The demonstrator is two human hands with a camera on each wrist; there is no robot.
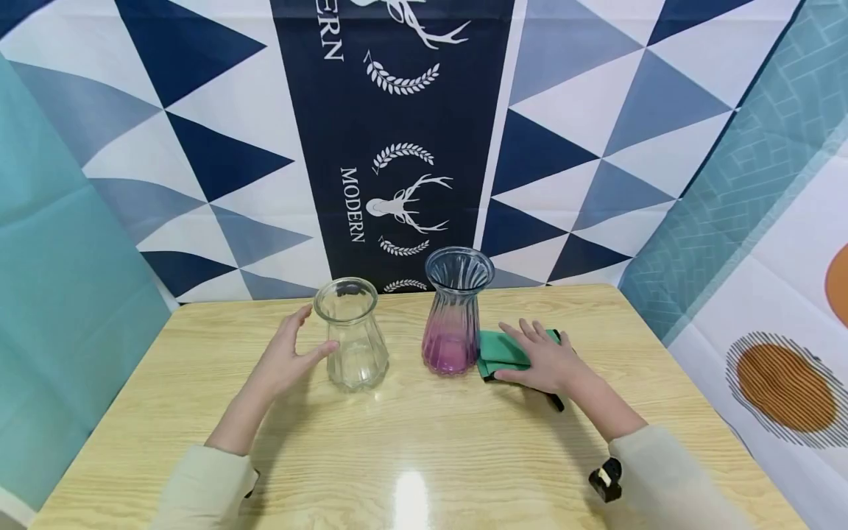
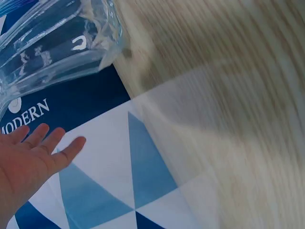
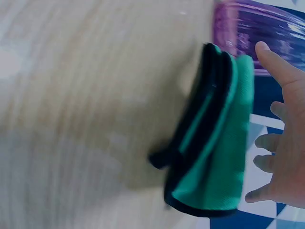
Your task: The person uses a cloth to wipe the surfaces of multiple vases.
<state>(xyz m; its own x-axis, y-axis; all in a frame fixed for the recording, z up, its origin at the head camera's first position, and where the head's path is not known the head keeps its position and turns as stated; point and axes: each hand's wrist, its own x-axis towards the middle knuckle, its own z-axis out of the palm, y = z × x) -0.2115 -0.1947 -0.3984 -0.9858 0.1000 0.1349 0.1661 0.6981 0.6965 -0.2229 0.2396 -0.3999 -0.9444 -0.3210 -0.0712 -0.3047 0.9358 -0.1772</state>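
A clear ribbed glass vase [image 1: 358, 346] with a wide rim stands upright on the table. Beside it on the left is my left hand [image 1: 291, 353], fingers spread; a gap between hand and glass shows in the left wrist view. To the right stands a second ribbed vase [image 1: 457, 316], blue at the top and pink-purple toward the base. My right hand [image 1: 539, 361], also spread, hovers over a folded green cloth item [image 3: 224, 157] with black edging and a black strap. In the right wrist view the fingertips look apart from the cloth.
The light wood table [image 1: 397, 434] ends at a patterned backdrop [image 1: 404, 147] with triangles and deer prints just behind the vases. Fabric panels hang at both sides, teal [image 1: 73, 294] on the left. A glare spot lies near the front edge.
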